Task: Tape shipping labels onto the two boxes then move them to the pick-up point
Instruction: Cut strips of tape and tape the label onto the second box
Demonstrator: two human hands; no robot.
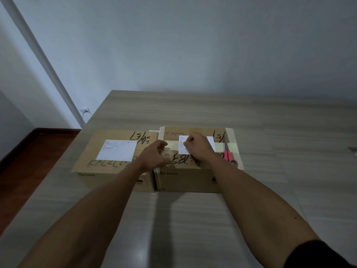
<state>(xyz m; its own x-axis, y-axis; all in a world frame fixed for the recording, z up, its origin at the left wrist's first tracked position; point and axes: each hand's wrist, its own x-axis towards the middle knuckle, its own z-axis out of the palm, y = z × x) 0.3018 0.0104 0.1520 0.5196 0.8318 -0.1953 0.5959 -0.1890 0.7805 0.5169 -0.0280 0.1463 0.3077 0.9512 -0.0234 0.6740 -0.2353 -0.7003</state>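
Holding the tape: the left hand curled round a small roll of clear tape, its grip clamped on the roll over the seam where the two boxes met.
Right hand: the right hand lay on the small white paper shipping label, thumb and forefinger pinched together at the label's near-left part; whether they held a tape end could not be told.
Label under the grip: it lay flat on top of the right-hand brown cardboard box, mostly hidden by the hand, its left and right edges showing on either side of the knuckles.
Label axis: its long side ran left to right across the box top; the printed lines sat at its left end.
Second label: a larger white paper shipping label lay flat on the left-hand brown cardboard box, untouched by either hand, long side also left to right, slightly skewed.
Boxes: they stood side by side, touching, on the pale wood-grain table, both with black marker scrawl on top.
Scissors: pink-handled scissors lay on the right box just beside the right hand, handles toward the person, blades pointing away.
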